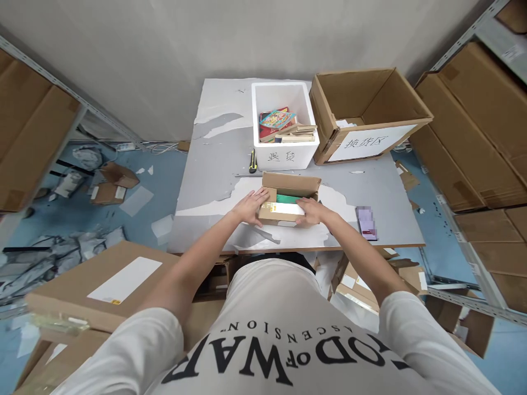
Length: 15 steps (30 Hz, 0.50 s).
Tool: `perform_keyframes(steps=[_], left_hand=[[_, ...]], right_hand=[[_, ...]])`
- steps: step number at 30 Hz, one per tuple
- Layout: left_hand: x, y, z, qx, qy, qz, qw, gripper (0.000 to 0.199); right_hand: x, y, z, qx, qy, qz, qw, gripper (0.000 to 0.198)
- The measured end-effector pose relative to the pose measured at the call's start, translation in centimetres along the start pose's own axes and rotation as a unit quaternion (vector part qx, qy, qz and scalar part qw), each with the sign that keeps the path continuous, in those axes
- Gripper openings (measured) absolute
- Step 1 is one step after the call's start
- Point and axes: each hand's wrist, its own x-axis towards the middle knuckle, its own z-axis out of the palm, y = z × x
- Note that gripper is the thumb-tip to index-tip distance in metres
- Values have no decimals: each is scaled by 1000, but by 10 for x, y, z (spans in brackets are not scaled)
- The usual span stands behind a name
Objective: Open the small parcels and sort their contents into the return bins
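Observation:
A small open cardboard box (288, 215) rests on the table near its front edge, its back flap standing up. Inside it lies something flat and green (287, 199), its kind not clear; a white label with a yellow mark is on the box's front flap. My left hand (251, 207) grips the box's left end, fingers over the top edge and thumb at the front. On the opposite end, my right hand (310, 211) holds the right front corner, with its fingertips at the label. Some of the box's right side is hidden by that hand.
Behind the box stand a white foam bin (285, 156) of books (284, 123) and a large cardboard carton (370, 144). A yellow-black box cutter (252, 161) lies left of the bin. A phone (366, 223) lies at right. Stacked boxes (111, 280) flank the table's left front.

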Motion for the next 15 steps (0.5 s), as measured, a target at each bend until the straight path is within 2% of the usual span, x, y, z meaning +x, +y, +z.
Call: perform_keyframes(steps=[3, 7, 11, 13, 15], left_hand=[[6, -15, 4, -4, -21, 30, 999, 115], [5, -24, 18, -49, 27, 41, 998, 116], [4, -27, 23, -69, 42, 66, 995, 117], [7, -27, 23, -68, 44, 63, 995, 117], [12, -25, 22, -67, 50, 51, 995, 116]], right_hand=[[0, -6, -4, 2, -38, 49, 998, 60], [-23, -25, 1, -25, -12, 100, 995, 48], [-39, -39, 5, -45, 42, 83, 995, 31], [-41, -39, 4, -90, 86, 62, 990, 17], [-44, -36, 6, -141, 126, 48, 981, 15]])
